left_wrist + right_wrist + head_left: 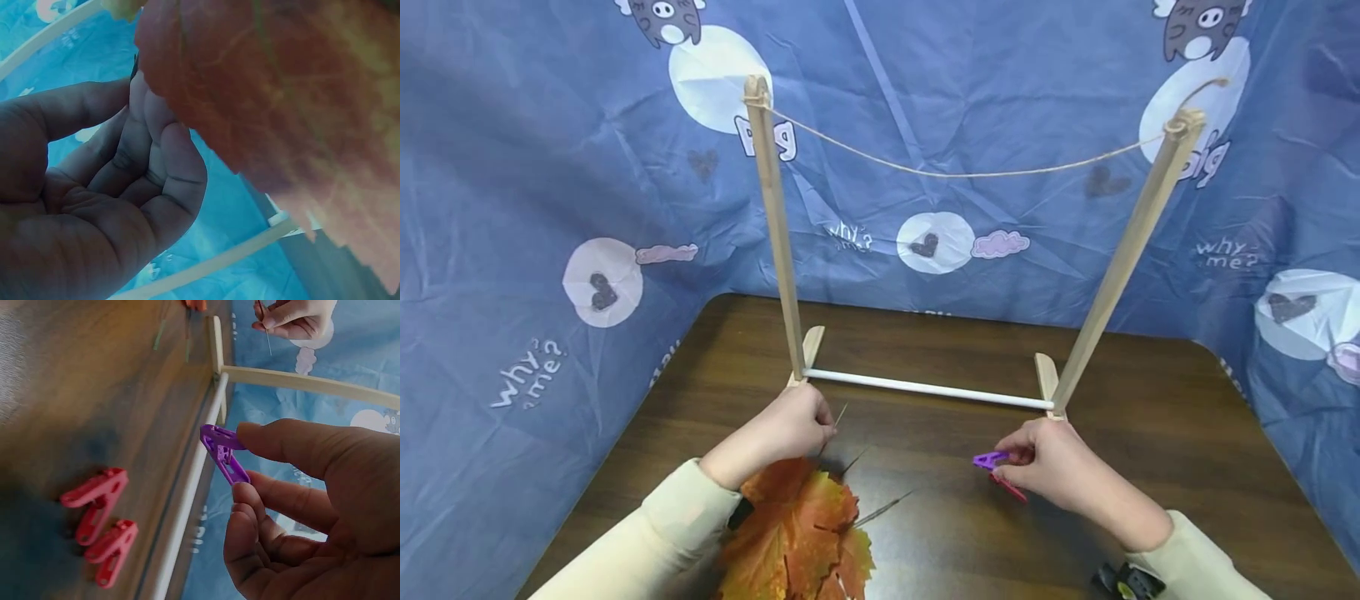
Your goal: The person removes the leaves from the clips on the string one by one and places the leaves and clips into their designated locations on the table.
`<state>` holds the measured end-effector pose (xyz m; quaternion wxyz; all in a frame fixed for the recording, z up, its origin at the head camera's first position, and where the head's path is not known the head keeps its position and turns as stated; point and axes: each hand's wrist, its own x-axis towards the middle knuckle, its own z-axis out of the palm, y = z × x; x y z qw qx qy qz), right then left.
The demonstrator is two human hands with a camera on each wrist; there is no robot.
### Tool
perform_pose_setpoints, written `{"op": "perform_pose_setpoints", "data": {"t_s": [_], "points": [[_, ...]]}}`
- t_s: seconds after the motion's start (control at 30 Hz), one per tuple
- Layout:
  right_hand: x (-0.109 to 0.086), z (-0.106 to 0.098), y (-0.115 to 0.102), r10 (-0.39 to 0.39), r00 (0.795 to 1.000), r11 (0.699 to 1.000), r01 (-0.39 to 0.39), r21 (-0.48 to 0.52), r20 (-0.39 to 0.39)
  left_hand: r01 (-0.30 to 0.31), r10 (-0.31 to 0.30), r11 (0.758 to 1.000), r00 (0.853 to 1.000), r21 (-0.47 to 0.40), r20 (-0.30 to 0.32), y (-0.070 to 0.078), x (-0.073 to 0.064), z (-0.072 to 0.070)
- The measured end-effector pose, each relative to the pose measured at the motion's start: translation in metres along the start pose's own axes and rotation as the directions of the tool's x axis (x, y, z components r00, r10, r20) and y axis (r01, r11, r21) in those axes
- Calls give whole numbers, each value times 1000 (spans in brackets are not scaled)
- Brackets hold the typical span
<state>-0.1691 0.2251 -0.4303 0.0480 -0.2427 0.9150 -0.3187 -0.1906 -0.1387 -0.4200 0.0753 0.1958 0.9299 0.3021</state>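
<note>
My left hand [793,425] pinches the thin stem [841,414] of an orange-red maple leaf [250,81] between thumb and fingertips. Below that hand, more orange and yellow maple leaves [812,542] overlap on the table, their dark stems pointing right. On the other side, my right hand [1052,462] holds a purple clothespin [225,453] by its two handles, thumb on one and fingers on the other. Two red clothespins [97,503] lie on the table close by; in the head view a red clothespin [1010,487] shows just under the right hand.
Two wooden posts [778,242] on flat feet stand on the brown table [925,450], joined low by a white rod [925,387]. A slack twine [955,175] runs between their tops. Blue printed cloth [850,200] hangs behind and at both sides.
</note>
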Motion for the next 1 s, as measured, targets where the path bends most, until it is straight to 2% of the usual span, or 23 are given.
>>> {"op": "perform_pose_setpoints", "data": {"t_s": [0.17, 0.43, 0.63, 0.8, 1.0], "points": [[-5, 11, 5, 31, 999, 998, -33, 52, 41, 88, -88, 996, 995, 9, 42, -9, 5, 10], [-13, 30, 10, 82, 995, 995, -79, -56, 60, 181, -183, 981, 983, 67, 29, -20, 10, 26], [-18, 40, 14, 84, 992, 995, -79, -54, 97, 178, -181, 977, 983, 113, 15, -21, 11, 35], [-21, 46, 19, 37, 996, 996, -30, -87, 84, 184, -186, 975, 983, 126, 6, -23, 11, 39], [-24, 51, 23, 49, 995, 995, -41, -96, 87, 186, -187, 973, 982, 136, -10, -27, 10, 42]]}}
